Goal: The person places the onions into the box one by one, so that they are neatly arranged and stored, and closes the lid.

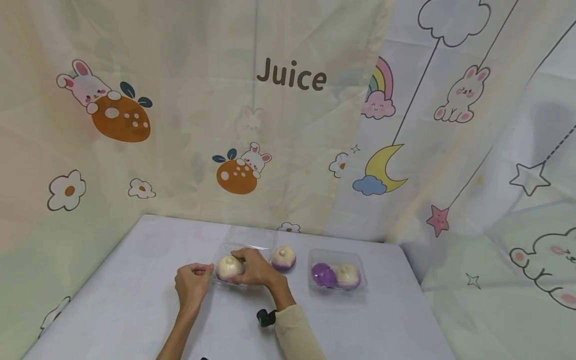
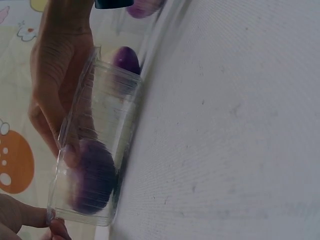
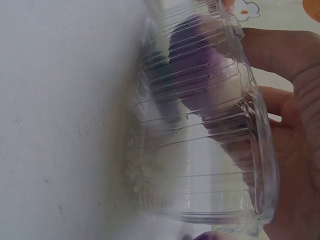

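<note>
Head view: a round white-and-purple piece (image 1: 228, 269) is held inside a clear plastic box (image 3: 205, 192) on the table (image 1: 382, 320), with the right hand's (image 1: 255, 267) grip closed about its sides. The box's rim is pinched near a corner by the left hand (image 1: 192, 285). Being smooth and glossy, the piece may prove slippery, though probably light and firm; it is best taken round its widest part. The box seems thin and easily bent, so it is better steadied by the rim than squeezed.
</note>
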`<state>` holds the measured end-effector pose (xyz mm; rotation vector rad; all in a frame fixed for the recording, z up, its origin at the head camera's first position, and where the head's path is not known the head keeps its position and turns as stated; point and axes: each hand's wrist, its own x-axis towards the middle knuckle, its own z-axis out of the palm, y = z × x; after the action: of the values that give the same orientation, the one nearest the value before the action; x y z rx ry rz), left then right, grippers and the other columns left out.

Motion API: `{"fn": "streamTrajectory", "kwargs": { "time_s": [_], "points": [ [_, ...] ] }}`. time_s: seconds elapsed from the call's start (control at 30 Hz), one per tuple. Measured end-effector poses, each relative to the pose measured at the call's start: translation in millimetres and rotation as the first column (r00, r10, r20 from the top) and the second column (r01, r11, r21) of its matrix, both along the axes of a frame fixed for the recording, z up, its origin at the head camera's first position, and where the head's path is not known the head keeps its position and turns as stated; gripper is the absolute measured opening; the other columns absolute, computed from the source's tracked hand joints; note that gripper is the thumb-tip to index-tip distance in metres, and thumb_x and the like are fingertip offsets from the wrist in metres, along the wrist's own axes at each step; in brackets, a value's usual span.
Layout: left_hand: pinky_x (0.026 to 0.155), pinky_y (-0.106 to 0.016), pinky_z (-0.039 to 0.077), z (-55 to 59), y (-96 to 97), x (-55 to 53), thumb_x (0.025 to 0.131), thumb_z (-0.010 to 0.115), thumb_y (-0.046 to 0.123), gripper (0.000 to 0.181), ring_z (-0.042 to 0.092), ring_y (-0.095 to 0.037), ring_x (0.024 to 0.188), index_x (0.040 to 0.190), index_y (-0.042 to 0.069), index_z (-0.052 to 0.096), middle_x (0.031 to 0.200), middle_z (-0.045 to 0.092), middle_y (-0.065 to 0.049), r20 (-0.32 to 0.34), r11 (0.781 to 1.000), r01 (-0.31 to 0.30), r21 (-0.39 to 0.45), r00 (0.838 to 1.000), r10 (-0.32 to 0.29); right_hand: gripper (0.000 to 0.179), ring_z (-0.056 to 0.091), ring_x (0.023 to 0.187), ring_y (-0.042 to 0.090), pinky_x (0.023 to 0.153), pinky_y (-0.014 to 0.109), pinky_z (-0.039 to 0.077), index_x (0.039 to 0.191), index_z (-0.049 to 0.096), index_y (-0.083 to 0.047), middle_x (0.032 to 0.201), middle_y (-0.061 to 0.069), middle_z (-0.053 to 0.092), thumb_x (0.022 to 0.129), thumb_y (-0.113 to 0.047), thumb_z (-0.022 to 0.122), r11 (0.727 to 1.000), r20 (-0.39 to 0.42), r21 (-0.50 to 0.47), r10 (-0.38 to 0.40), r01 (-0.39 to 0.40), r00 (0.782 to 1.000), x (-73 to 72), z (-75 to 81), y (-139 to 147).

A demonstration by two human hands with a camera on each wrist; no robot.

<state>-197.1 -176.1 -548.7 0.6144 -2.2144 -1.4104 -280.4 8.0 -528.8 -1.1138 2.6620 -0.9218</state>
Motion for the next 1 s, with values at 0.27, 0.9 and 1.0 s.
{"fn": "streamTrajectory", "kwargs": {
  "time_s": [0.27, 0.9, 1.0],
  "points": [
    [0.052, -0.022, 0.046, -1.4, -0.2, 0.1, 0.094, 0.080, 0.011, 0.019, 0.061, -0.012, 0.059, 0.088, -0.008, 0.080, 0.074, 0.077, -0.015, 0.003, 1.000, 0.007, 0.002, 1.000, -0.007, 0.076, 0.069, 0.134, 0.019, 0.120, 0.031, 0.052, 0.150, 0.064, -0.002, 0.147, 0.009, 0.072, 0.087, -0.034, 0.093, 1.000, 0.034, 0.008, -0.016, 0.016, 0.999, 3.2, 2.2, 4],
    [0.051, -0.024, 0.047, -3.1, -0.4, 0.8, 0.094, 0.079, 0.011, 0.020, 0.062, -0.014, 0.059, 0.089, -0.009, 0.080, 0.075, 0.076, -0.018, -0.011, 1.000, 0.017, -0.008, 1.000, -0.017, 0.086, 0.070, 0.136, 0.023, 0.118, 0.040, 0.055, 0.151, 0.064, -0.006, 0.148, 0.006, 0.072, 0.080, -0.039, 0.099, 0.993, 0.047, -0.061, -0.098, 0.100, 0.994, 4.5, 14.2, 22],
    [0.051, -0.024, 0.047, -2.7, -0.3, 1.3, 0.094, 0.079, 0.010, 0.020, 0.061, -0.014, 0.058, 0.089, -0.009, 0.080, 0.075, 0.076, -0.018, -0.016, 1.000, 0.014, -0.011, 1.000, -0.015, 0.086, 0.070, 0.135, 0.024, 0.119, 0.042, 0.054, 0.151, 0.064, -0.007, 0.147, 0.006, 0.073, 0.079, -0.037, 0.100, 0.990, 0.046, -0.073, -0.117, 0.120, 0.992, 5.4, 18.6, 28]
  ]
}}
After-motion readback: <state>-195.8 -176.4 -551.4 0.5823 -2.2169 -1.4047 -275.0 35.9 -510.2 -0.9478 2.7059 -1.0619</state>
